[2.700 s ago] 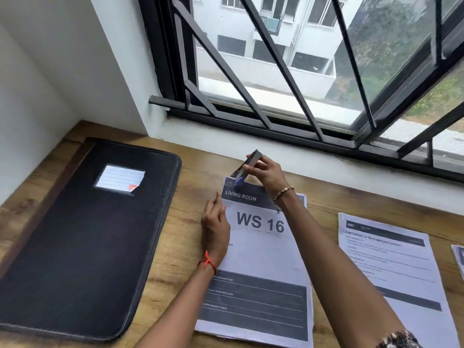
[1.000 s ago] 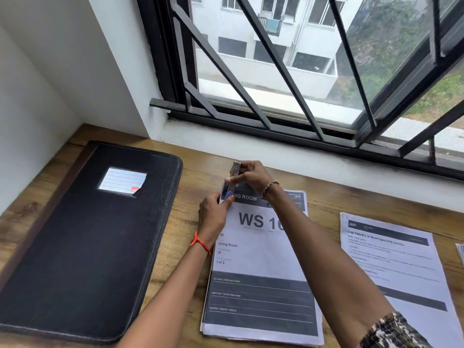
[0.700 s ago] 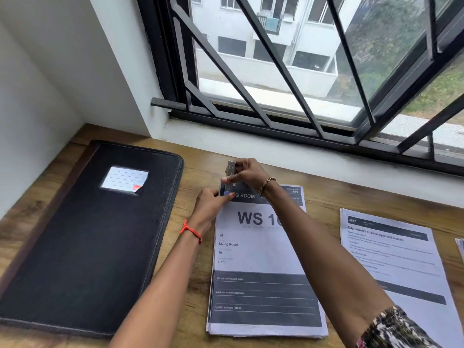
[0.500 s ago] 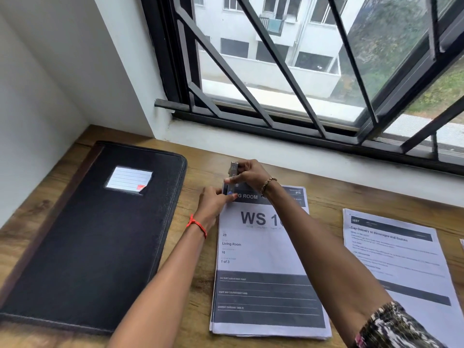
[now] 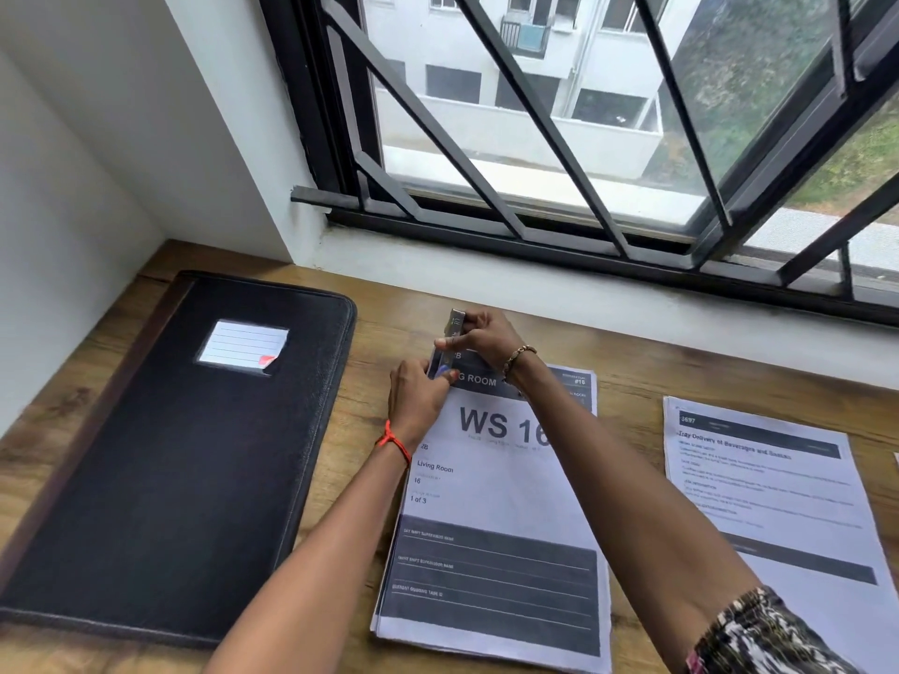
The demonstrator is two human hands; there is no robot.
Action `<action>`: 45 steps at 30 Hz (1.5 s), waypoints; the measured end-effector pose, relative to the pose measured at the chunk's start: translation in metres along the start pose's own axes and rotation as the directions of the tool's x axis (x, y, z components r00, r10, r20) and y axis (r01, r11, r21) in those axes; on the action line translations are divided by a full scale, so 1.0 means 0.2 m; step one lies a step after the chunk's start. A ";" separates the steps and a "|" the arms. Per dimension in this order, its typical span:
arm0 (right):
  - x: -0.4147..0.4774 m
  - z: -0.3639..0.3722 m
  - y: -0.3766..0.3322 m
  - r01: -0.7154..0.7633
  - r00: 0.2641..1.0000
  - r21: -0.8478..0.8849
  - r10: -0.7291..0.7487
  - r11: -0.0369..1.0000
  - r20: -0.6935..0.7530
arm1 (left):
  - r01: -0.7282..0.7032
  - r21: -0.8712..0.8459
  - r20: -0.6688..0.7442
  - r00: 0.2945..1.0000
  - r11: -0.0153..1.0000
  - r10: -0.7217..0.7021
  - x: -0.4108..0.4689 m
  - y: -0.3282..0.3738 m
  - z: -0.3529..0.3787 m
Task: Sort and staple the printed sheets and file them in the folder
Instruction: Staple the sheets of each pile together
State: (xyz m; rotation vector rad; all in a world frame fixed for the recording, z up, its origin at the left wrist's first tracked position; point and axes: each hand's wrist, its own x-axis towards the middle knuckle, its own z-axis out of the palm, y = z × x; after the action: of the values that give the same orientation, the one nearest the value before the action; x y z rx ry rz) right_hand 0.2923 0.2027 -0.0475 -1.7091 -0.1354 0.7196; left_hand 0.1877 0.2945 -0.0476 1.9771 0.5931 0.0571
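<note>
A stack of printed sheets headed "WS 16" [image 5: 491, 508] lies on the wooden table in front of me. A small metal stapler [image 5: 450, 340] with a blue tip sits over the stack's top left corner. My right hand [image 5: 486, 340] grips the stapler from the right. My left hand [image 5: 416, 398] pinches the stapler's near end and the corner of the sheets. A closed black folder [image 5: 170, 459] with a white label lies flat to the left.
A second printed set [image 5: 773, 503] lies to the right of the stack, and the edge of another sheet shows at the far right. A white wall and a barred window run along the table's [image 5: 374, 333] far side.
My left hand moved up from lying flat on the sheet to the stapler at the top left corner. The stapler turned from slanted to nearly upright over that corner.
</note>
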 end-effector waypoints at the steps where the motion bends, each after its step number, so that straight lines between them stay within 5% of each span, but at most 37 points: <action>1: 0.00 0.00 -0.01 -0.012 1.000 -0.006 0.012 1.000 0.007 | 0.000 -0.010 0.004 1.000 1.000 0.000 0.00 -0.01 0.00; 6: -0.01 0.00 -0.05 -0.006 0.997 -0.058 0.011 0.998 0.081 | 0.056 -0.186 0.141 0.990 0.981 -0.029 0.01 -0.05 -0.06; 11: -0.04 -0.01 -0.04 -0.046 0.999 0.180 0.042 0.983 0.024 | 0.129 -0.286 0.268 0.962 0.950 -0.049 -0.01 -0.04 -0.09; 21: -0.07 0.03 -0.10 0.014 0.998 -0.204 -0.026 0.979 -0.054 | 0.133 -0.350 0.183 0.980 0.927 -0.072 -0.04 -0.03 -0.07; 30: -0.08 0.11 -0.13 0.027 0.988 -0.331 -0.075 0.943 -0.132 | 0.182 -0.287 0.057 0.983 0.941 -0.173 0.03 -0.07 -0.01; 45: -0.08 0.20 -0.17 -0.022 0.965 -0.571 -0.131 0.821 -0.226 | 0.008 -0.033 -0.084 0.996 0.999 -0.010 0.00 -0.06 0.03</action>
State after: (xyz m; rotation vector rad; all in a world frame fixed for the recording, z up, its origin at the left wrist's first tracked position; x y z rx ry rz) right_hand 0.2682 0.2386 -0.0137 -2.3511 -0.2366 0.4222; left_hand 0.1851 0.2935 -0.0607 1.9479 0.6515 0.1441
